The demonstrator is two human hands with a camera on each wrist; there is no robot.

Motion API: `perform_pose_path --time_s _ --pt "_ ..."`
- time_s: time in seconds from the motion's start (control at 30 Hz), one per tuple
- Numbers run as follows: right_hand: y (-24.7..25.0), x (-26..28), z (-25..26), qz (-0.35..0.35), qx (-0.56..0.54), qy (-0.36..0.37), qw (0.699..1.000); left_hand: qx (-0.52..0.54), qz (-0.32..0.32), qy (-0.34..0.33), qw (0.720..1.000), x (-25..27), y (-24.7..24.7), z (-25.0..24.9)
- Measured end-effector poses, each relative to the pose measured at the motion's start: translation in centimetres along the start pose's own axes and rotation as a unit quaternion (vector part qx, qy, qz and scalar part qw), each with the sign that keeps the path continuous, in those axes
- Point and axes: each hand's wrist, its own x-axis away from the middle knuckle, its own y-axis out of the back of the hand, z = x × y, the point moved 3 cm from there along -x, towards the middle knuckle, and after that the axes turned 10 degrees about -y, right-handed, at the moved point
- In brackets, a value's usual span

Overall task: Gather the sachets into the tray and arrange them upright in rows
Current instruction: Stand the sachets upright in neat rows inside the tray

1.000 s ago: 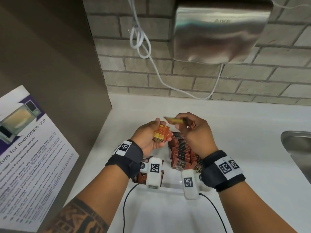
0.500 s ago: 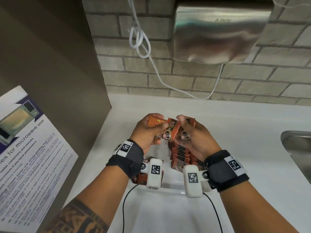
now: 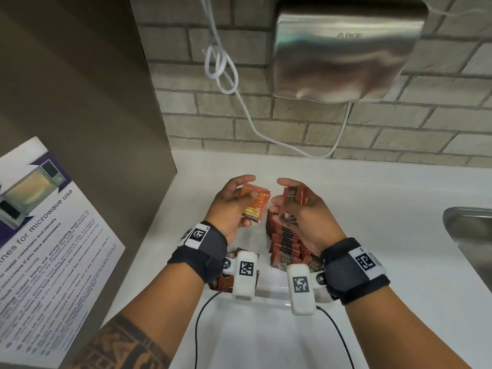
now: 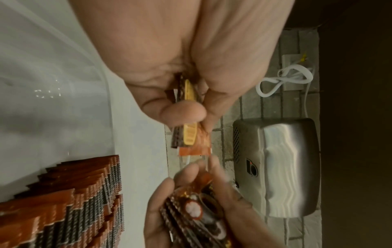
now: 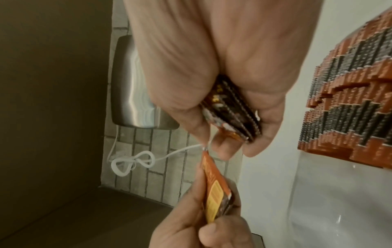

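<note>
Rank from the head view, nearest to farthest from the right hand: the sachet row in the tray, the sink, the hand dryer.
From the right hand:
1. Sachet row, directly beneath the hand, in the tray.
2. Sink, out at the right edge.
3. Hand dryer, high up on the brick wall.

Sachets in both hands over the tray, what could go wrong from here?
1. The right hand pinches a fanned stack of sachets; one could slip out.
2. Lowering them into the tray might topple the upright rows.
3. The left hand's sachets show their backs, so they may go in mismatched.
</note>
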Motion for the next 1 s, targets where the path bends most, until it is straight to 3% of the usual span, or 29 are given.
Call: perform_pose_path --time_s 0.13,0.27,0.4,0.57,0.63,0.73,0.87,0.93,1.0 --pt "-0.9 0.2 0.3 0.019 0.089 0.032 0.995 0.005 0.010 -0.011 1.000 0.2 -0.9 -0.1" --pt "-0.3 -0.2 0.5 -0.045 0.124 0.068 0.989 0.001 -0.010 0.018 1.000 0.2 -0.8 0.0" --pt "0.2 0.0 1.0 -0.096 0.142 0.157 0.973 0.004 -0.033 0.035 0.999 -0.1 -0.3 0.2" --pt "-0.3 0.4 0.4 -0.132 0.298 0.294 0.899 0.096 -0.011 0.068 0.993 -0.2 -0.7 -0.1" --pt "-0.3 0.3 0.0 -0.141 0.309 0.308 0.889 0.095 -0.002 0.058 0.994 -0.2 -0.9 -0.2" --pt "-0.1 0.1 -0.3 -0.157 0.233 0.267 0.922 0.053 0.006 0.018 0.998 -0.3 -0.8 0.0" --pt "0.5 -0.2 -0.2 -0.120 0.054 0.103 0.986 0.009 0.001 -0.006 1.000 -0.2 -0.5 0.2" --pt "0.2 -0.1 -0.2 -0.069 0.008 0.048 0.996 -0.010 0.017 -0.009 1.000 -0.1 -0.6 0.1" --pt "0.2 -0.3 -0.2 -0.067 0.022 0.054 0.996 -0.015 0.052 -0.001 0.999 0.1 -0.8 0.2"
